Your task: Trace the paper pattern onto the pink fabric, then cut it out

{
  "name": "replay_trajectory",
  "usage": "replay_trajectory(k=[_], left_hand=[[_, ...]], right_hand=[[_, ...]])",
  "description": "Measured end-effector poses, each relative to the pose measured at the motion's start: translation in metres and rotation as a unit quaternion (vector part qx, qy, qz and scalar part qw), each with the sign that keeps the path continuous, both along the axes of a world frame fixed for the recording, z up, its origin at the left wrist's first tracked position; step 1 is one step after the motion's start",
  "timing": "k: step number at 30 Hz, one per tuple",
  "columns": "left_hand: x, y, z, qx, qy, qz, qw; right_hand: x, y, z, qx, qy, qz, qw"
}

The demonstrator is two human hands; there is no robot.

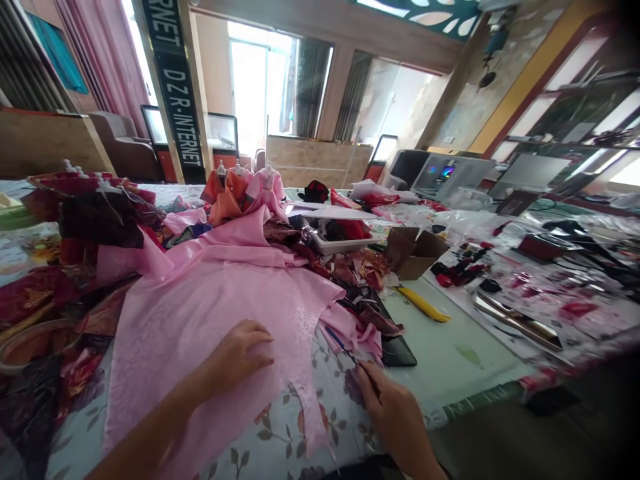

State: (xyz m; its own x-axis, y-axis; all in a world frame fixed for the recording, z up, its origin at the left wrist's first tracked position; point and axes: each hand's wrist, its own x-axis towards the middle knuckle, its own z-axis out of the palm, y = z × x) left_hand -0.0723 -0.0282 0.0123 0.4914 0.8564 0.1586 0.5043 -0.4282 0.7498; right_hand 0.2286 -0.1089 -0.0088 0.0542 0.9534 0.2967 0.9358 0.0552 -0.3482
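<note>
A large sheet of pink fabric [200, 320] lies spread over a flowered tablecloth [280, 427]. My left hand [240, 353] rests on the fabric with its fingers apart, holding nothing. Right of the fabric's jagged edge, my right hand [383, 400] is closed around a slim dark blue tool [343, 342], which points up and to the left. What kind of tool it is, I cannot make out. More crumpled pink fabric [350, 327] lies just beyond its tip.
A black flat object [400, 350] and a yellow cutter-like tool [424, 305] lie to the right. Behind are an open cardboard box [415, 252], a white tray [340, 245] and small dressed figures [267, 187]. Scrap cloth and a round basket [37, 343] sit left.
</note>
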Motion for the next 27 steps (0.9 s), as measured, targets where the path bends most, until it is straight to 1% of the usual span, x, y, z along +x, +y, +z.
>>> replay_trajectory(k=[2, 4, 5, 8, 10, 11, 14, 15, 17, 19, 21, 24, 25, 27], left_hand=[[0.006, -0.006, -0.003, 0.023, 0.030, -0.031, 0.999], [0.010, -0.009, -0.008, 0.034, 0.052, -0.046, 0.997], [0.012, -0.009, -0.010, 0.040, 0.057, -0.046, 0.997], [0.015, -0.008, -0.013, 0.062, 0.049, -0.020, 0.997], [0.014, -0.005, -0.012, 0.079, 0.037, 0.024, 0.996], [0.012, -0.002, -0.012, 0.088, 0.029, 0.056, 0.994], [-0.004, 0.010, -0.013, 0.108, -0.004, 0.181, 0.978], [-0.011, 0.015, -0.014, 0.103, -0.016, 0.220, 0.970], [-0.023, 0.024, -0.016, 0.062, -0.043, 0.277, 0.958], [-0.030, 0.030, -0.017, 0.011, -0.080, 0.299, 0.951], [-0.029, 0.030, -0.016, -0.025, -0.112, 0.283, 0.952], [-0.018, 0.022, -0.013, -0.035, -0.104, 0.211, 0.971], [-0.014, 0.019, -0.012, -0.029, -0.090, 0.186, 0.978], [-0.009, 0.015, -0.010, -0.017, -0.066, 0.153, 0.986]], right_hand=[[0.000, -0.003, -0.001, -0.026, -0.039, 0.005, 0.999], [-0.010, 0.004, 0.003, -0.054, -0.093, 0.011, 0.994], [-0.017, 0.010, 0.006, -0.071, -0.129, 0.013, 0.989], [-0.036, 0.041, 0.017, -0.080, -0.156, 0.029, 0.984], [-0.044, 0.067, 0.022, -0.079, -0.167, 0.034, 0.982], [-0.045, 0.080, 0.024, -0.079, -0.171, 0.040, 0.981], [-0.040, 0.116, 0.029, -0.075, -0.174, 0.045, 0.981], [-0.037, 0.124, 0.029, -0.073, -0.174, 0.043, 0.981], [-0.033, 0.136, 0.029, -0.069, -0.170, 0.035, 0.982], [-0.031, 0.139, 0.028, -0.059, -0.159, 0.034, 0.985], [-0.033, 0.135, 0.026, -0.047, -0.142, 0.043, 0.988], [-0.032, 0.127, 0.026, -0.031, -0.104, 0.054, 0.993], [-0.028, 0.126, 0.028, -0.024, -0.088, 0.049, 0.995], [-0.014, 0.126, 0.033, -0.004, -0.056, 0.012, 0.998]])
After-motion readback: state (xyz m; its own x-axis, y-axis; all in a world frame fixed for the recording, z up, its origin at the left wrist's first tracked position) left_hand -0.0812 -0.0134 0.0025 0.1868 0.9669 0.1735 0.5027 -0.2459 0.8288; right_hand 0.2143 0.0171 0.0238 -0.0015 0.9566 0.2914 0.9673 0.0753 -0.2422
